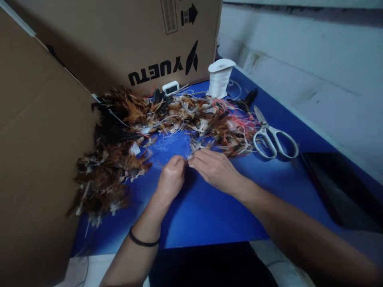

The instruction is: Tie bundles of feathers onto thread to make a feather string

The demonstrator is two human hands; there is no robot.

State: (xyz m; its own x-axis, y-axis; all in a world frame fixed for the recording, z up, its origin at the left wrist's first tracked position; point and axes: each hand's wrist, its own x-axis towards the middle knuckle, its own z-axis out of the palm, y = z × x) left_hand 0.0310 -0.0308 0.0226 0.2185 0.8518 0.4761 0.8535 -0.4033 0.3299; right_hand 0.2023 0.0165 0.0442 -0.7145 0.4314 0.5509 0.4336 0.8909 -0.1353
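Note:
My left hand is closed in a pinch above the blue table, a black band round its wrist. What its fingers hold is too small to make out. Close beside it, nearly touching, my right hand is closed too, with a pale brown feather tuft at its fingertips. Behind both hands, brown, black and white feathers lie in a wide heap. A second heap of brown feathers is on the left. Pink-red strings tangle among the feathers at the right.
Scissors lie to the right, blades partly apart. Farther back stand a spool of white cord and a small white digital timer. Cardboard walls border the back and left of the blue table. A dark flat object is at the right edge.

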